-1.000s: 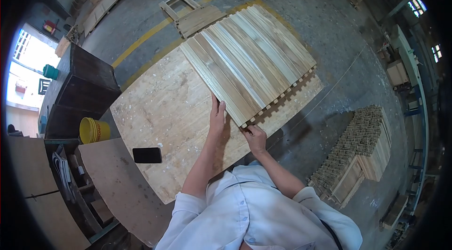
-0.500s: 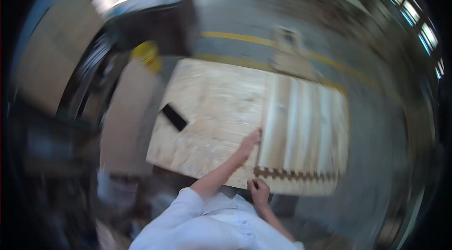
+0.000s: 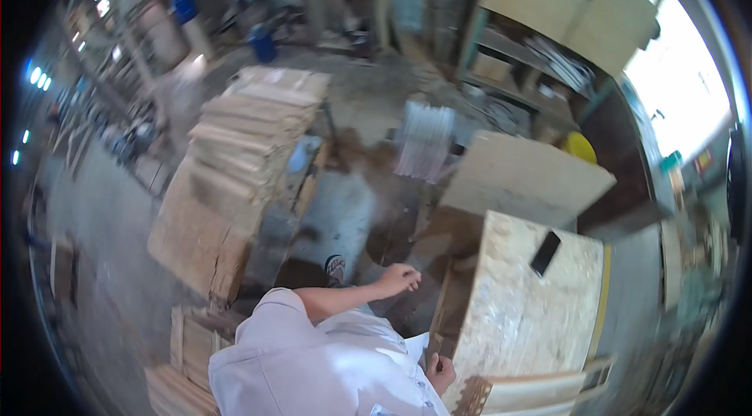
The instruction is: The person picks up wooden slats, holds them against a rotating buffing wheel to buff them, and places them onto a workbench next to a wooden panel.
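My left hand [image 3: 400, 280] is in the air left of the worktable, its fingers loosely bent and a little apart, with nothing visible in it. My right hand [image 3: 441, 373] is beside the near edge of the pale wooden tabletop [image 3: 521, 314], fingers curled in; whatever it may hold is hidden. Close to that hand, at the bottom of the view, wooden strips [image 3: 529, 394] lie side by side on the tabletop, their ends notched. A black phone-like slab [image 3: 545, 253] lies farther along the same top.
On the left, a bench [image 3: 196, 236] carries stacked wooden slats [image 3: 247, 134]. A large board [image 3: 525, 181] is behind the worktable, with a bundle of pale strips [image 3: 424, 140] near it. Shelving [image 3: 509, 63] and a yellow object [image 3: 580, 147] are farther back.
The view has swung to the left, so the worktable now appears at the right. My left hand has come off the strips and away from the tabletop. My right hand remains near the table edge.
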Motion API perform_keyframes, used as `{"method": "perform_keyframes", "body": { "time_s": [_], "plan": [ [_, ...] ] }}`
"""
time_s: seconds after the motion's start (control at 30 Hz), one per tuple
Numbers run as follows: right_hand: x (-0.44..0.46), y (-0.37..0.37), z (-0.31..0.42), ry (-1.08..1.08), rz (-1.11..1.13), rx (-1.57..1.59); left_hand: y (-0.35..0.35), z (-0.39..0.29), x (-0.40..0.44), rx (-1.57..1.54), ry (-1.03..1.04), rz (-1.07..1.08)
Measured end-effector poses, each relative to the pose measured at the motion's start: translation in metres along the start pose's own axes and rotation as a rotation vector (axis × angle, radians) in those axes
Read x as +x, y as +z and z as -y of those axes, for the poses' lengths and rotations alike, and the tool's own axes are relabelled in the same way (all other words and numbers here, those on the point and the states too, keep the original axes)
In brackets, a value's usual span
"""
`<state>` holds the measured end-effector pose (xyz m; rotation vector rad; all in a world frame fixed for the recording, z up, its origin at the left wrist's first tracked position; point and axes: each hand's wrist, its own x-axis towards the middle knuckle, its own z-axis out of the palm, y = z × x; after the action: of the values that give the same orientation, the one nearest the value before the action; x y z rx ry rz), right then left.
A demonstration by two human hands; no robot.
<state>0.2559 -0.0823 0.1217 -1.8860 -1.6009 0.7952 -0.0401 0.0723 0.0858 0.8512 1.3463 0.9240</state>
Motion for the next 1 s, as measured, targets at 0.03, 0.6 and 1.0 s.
{"method": "perform_keyframes", "body": {
  "time_s": [0.03,0.6,1.0],
  "plan": [
    [0.012,0.011,0.005,-0.081,0.061,-0.020,-0.039,0.010,-0.004,-0.081,0.030,-0.135],
    [0.117,0.405,0.396,-0.671,1.064,-0.078,-0.439,0.090,-0.089,-0.961,-0.122,-1.338],
    [0.112,0.484,0.421,-0.612,1.439,-0.146,-0.441,0.047,-0.066,-0.973,-0.259,-1.662]
  ]
}}
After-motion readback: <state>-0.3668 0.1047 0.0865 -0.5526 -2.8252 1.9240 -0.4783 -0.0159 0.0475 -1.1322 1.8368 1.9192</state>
